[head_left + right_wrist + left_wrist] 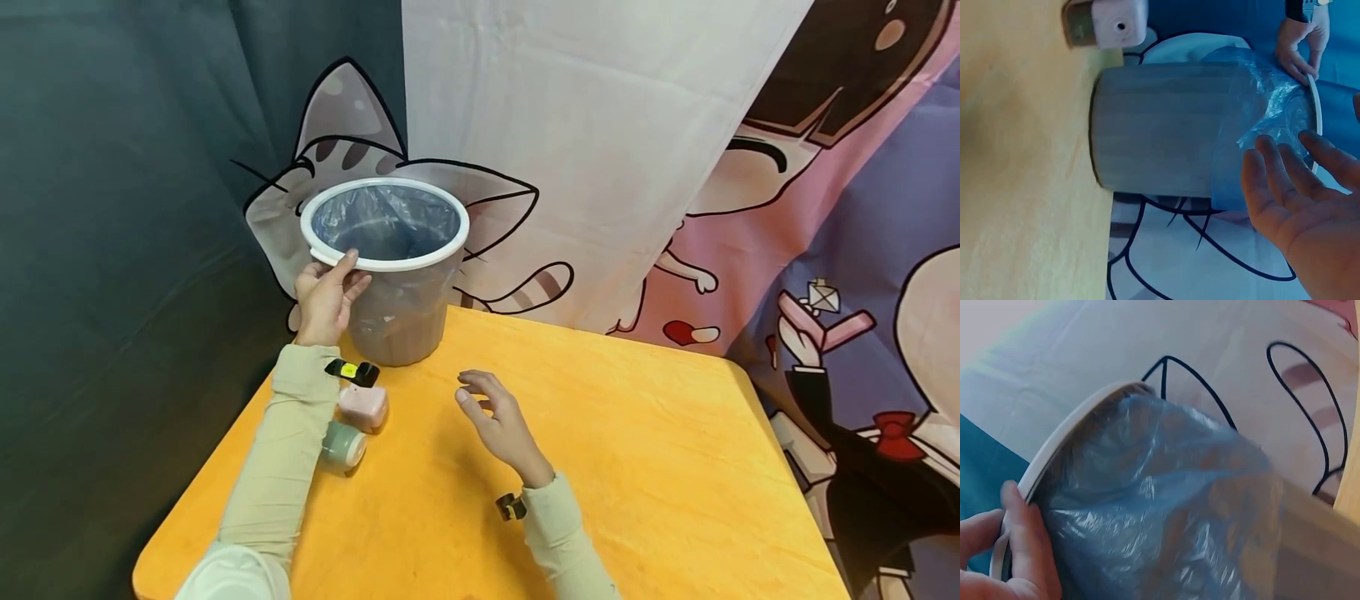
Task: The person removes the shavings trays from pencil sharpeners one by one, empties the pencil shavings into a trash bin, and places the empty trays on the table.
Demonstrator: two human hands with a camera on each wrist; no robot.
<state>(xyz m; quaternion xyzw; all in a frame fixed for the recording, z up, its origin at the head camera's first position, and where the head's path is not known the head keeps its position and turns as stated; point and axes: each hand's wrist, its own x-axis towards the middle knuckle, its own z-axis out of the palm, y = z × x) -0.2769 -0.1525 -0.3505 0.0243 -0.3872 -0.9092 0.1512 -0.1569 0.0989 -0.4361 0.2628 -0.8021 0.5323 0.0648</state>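
Note:
A grey translucent trash bin (405,321) stands upright at the table's back left corner. A white ring (459,237) runs round its mouth, and a thin bluish plastic bag (378,221) lines the inside. My left hand (327,296) pinches the near left part of that ring, thumb on top and fingers below. In the left wrist view, the left hand (1025,550) holds the rim beside the crinkled bag (1160,494). My right hand (498,421) hovers over the table in front of the bin, fingers loosely bent, holding nothing. The right wrist view shows its fingers (1272,181) spread, apart from the bin.
A pink block-shaped item (365,406) and a small green jar (345,446) lie beside my left forearm on the yellow table (637,450). A white round object (234,575) shows at the bottom left. Printed cartoon curtains (585,167) hang behind the table.

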